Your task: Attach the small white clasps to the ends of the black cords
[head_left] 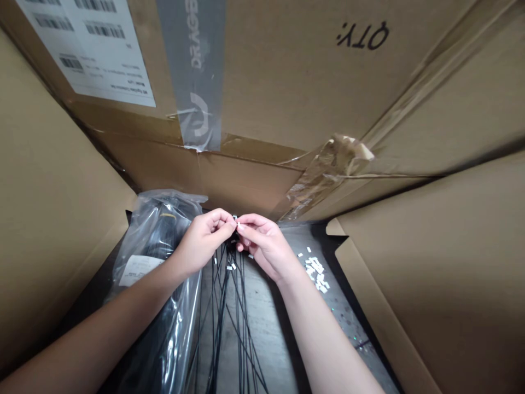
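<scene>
Left hand (203, 239) and right hand (266, 244) are curled nearly shut, pinched on the gathered ends of thin black cables (225, 306) hung beside a plastic bag (158, 257); light and limp, they are best gripped there.

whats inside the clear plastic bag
The clear plastic bag holds something black with a yellow band; its shape can't be told, since the plastic's glare, a white label and the left forearm cover it.

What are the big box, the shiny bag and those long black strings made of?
The box looks like brown cardboard, dull, with creased flaps. The bag looks like thin clear plastic, shiny with bright creases. The black strings look like plastic-coated cords, thin and bendy; their insides can't be seen.
</scene>
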`<state>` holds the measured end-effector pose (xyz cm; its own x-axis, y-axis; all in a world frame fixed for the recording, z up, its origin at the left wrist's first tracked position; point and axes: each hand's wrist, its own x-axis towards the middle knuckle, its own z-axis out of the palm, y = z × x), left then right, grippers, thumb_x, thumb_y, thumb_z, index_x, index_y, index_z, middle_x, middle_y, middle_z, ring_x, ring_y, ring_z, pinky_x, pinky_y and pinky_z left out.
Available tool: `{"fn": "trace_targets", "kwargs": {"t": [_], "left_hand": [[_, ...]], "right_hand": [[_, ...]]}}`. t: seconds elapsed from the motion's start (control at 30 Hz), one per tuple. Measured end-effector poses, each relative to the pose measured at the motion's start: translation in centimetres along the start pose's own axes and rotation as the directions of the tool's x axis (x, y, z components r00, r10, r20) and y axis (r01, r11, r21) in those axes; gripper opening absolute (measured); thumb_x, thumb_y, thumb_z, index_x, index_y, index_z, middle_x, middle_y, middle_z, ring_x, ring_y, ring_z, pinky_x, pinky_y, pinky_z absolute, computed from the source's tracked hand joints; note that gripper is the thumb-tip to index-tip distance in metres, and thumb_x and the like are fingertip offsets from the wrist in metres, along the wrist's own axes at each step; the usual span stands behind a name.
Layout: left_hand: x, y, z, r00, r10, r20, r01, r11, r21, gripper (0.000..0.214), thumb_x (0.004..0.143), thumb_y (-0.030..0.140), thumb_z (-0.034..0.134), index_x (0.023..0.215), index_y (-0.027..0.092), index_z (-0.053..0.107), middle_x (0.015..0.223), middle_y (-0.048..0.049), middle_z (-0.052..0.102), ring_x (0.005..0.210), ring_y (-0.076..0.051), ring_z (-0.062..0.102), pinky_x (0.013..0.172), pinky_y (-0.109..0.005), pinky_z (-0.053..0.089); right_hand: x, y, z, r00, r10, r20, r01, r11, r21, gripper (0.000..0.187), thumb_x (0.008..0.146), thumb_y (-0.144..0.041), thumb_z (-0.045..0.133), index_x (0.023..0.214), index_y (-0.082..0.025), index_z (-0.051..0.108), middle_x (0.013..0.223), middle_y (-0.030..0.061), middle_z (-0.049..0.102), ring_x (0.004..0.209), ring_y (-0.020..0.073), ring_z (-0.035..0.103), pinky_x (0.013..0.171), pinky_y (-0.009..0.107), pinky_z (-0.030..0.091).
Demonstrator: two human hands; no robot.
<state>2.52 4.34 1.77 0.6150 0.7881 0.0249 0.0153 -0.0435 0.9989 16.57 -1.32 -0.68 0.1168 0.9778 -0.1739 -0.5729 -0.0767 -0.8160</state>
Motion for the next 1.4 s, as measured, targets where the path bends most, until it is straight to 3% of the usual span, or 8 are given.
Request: {"fn": "trace_targets", "kwargs": {"t": [0.67,1.4], "left_hand": [[0.01,-0.53,-0.26,0.999,0.000,-0.033,0.001,0.999,0.033,0.017,0.086,0.029,0.062,0.078,0.015,0.061,0.068,0.0017,0.066,0.063,-0.009,0.062,0.062,-0.019,0.048],[-0.05,-0.68,-0.24,0.999,0.006,-0.047,-0.003,0.999,0.053,0.016,0.087,0.028,0.061,0.079,0.014,0.062,0.071,0.0018,0.066,0.065,-0.008,0.061,0.062,-0.018,0.046]], "right_hand": [[0.16,0.08,0.06,0.999,0.021,-0.046,-0.021,1.000,0.020,0.029,0.052,-0.028,0.093,0.071,-0.016,0.075,0.057,-0.0027,0.064,0.048,0.0052,0.054,0.050,0.019,0.054],[0.07,0.22,-0.21,1.000,0.024,-0.013,-0.024,1.000,-0.011,0.029,0.059,-0.031,0.091,0.077,-0.016,0.075,0.054,-0.0033,0.060,0.051,0.0062,0.054,0.051,0.019,0.056]]}}
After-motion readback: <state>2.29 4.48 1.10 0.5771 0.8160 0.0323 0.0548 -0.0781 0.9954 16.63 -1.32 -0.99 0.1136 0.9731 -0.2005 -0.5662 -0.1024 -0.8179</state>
